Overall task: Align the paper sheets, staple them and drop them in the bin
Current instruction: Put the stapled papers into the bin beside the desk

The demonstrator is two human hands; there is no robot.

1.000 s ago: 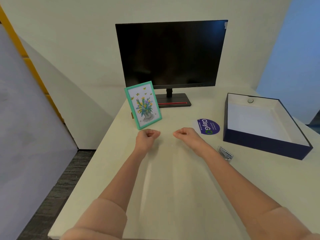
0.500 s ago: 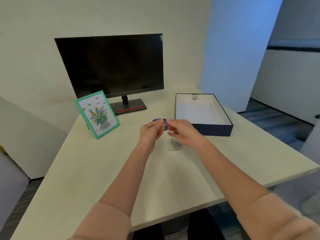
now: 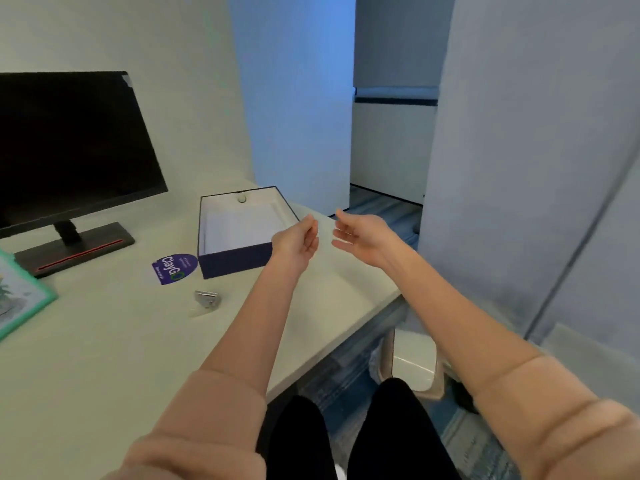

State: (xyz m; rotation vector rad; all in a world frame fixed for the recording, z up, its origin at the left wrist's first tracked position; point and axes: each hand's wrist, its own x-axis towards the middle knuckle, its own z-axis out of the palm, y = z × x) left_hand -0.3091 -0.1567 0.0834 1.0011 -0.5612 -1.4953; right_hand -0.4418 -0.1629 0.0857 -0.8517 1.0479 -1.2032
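Hands tell the change: the left hand [image 3: 298,241] and right hand [image 3: 362,235], curled together over the worktop [image 3: 104,341] half a second ago, are now at its right edge, palms facing, each grip slack and holding nothing. The bin [image 3: 412,368] stands on the floor beside that edge. This reads as the drop just made, so the task looks finished. No paper sheets show. The white inside the bin may be them, so their long axis and heading cannot be told.
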